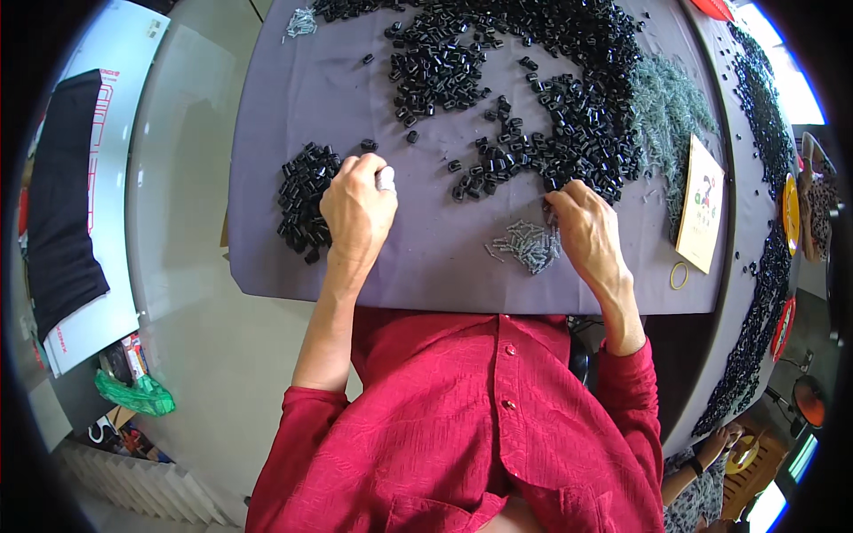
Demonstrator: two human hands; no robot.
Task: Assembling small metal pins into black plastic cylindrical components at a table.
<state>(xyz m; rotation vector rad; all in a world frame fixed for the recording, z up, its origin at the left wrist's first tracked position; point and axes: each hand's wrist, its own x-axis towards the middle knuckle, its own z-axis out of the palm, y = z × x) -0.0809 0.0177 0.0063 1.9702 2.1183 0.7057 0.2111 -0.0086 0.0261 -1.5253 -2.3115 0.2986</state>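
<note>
My left hand (358, 209) is closed with the knuckles up, beside a small heap of short black plastic pieces (305, 191). A single black piece (369, 145) shows just beyond its fingers; whether they touch it I cannot tell. My right hand (588, 229) has its thumb and fingers pinched together at the near edge of a large spread of the same black pieces (573, 133). What either hand holds is hidden. Close to the right fingertips, on the left, lies a little pile of thin grey pins (530, 246).
More grey pins (666, 111) spread at the right, by a cream booklet (700, 204) and a yellow ring (679, 275). The purple-grey tablecloth (426, 275) covers the table. Black pieces (760, 311) cover a second table. Another person's hand (718, 441) appears at lower right.
</note>
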